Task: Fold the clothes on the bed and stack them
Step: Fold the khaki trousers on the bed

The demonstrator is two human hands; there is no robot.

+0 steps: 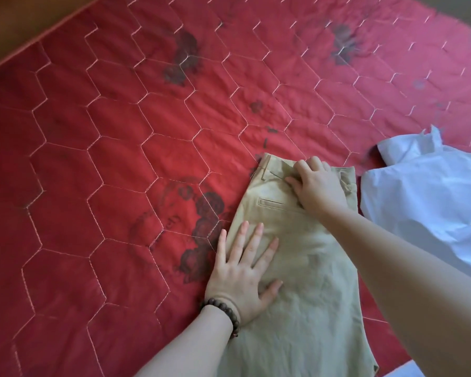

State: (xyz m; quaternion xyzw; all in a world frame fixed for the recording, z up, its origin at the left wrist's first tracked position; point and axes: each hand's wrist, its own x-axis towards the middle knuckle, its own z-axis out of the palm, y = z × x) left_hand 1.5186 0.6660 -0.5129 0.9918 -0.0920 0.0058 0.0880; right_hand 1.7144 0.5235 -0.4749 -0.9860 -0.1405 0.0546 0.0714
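Your khaki trousers [297,268] lie flat on the bed, on the red quilted cover [106,159], waistband away from you and the legs running toward you and out of the bottom edge of view. They look already doubled lengthwise, with one back pocket facing up.

Your left hand [242,273] lies flat on the left side of the cloth below the pocket, fingers straight and spread, the little finger at the left edge. It holds nothing; it only presses. Your right hand [318,186] rests palm down on the waistband, fingers slightly bent over the band. It seems to be pressing rather than gripping, though the fingertips are partly hidden.

This looks like the smoothing step before the next fold. To do it well, hold the waistband steady with your right hand and sweep your left hand down toward the legs, pushing the creases across the seat out to the edge. Check that the two layers line up along the left edge before you fold, or the finished bundle will come out skewed. Then bring the legs up toward the waistband.

Just beside the trousers on the right lies a crumpled white garment [433,202], not yet folded. No stack is in view yet, so choose a spot on the cover for it.

A dark beaded bracelet [223,312] sits on your left wrist.
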